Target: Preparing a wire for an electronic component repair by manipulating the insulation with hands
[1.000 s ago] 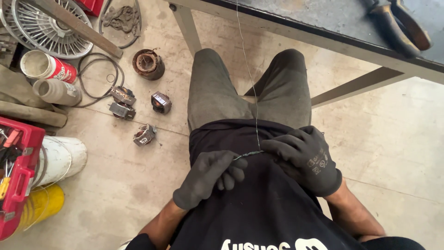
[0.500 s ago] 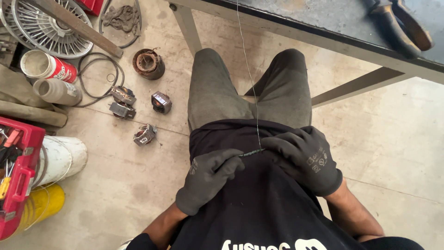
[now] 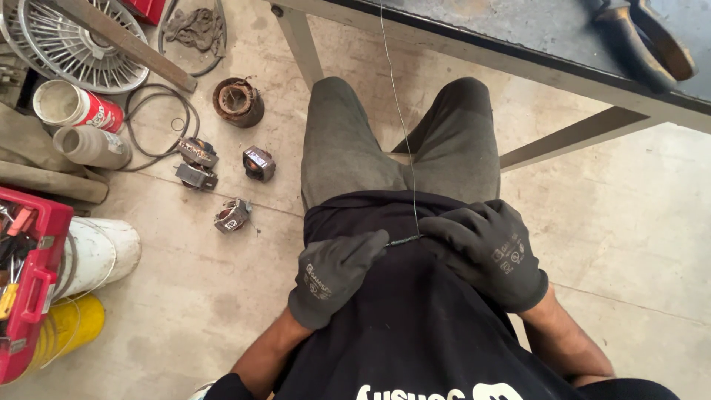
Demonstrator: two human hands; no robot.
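both hands gloved, working in the lap, seated in front of the metal table [image 3: 474,55].

left hand [image 3: 337,274]: fingers curled together, tips pinched on the near end of a short dark bit at the wire's lower end, looks like a sleeve or twisted stub, can't tell which.
right hand [image 3: 489,252]: fingers closed, pinching the other end of the same bit, at about 3 o'clock from the left fingertips. hands almost touching.

thin wire [image 3: 400,126]: runs from the pinch point up toward 12 o'clock, between the knees, over the table edge and out of frame. looks taut and near straight.

step in hand, my read: holding or twisting the wire end between both hands, tension kept on the long run. next move calls for a firm two-point pinch and a steady pull along the wire's line, else it slips through the gloves or kinks.

floor at 9 to 11 o'clock: small wound motor cores [image 3: 259,164], a round rusty stator [image 3: 237,101], black cable loop [image 3: 159,122], fan guard [image 3: 74,41], red toolbox [image 3: 29,289], white and yellow cans beside it. pliers handles [image 3: 641,37] on the table at 1 o'clock, well apart from the hands.
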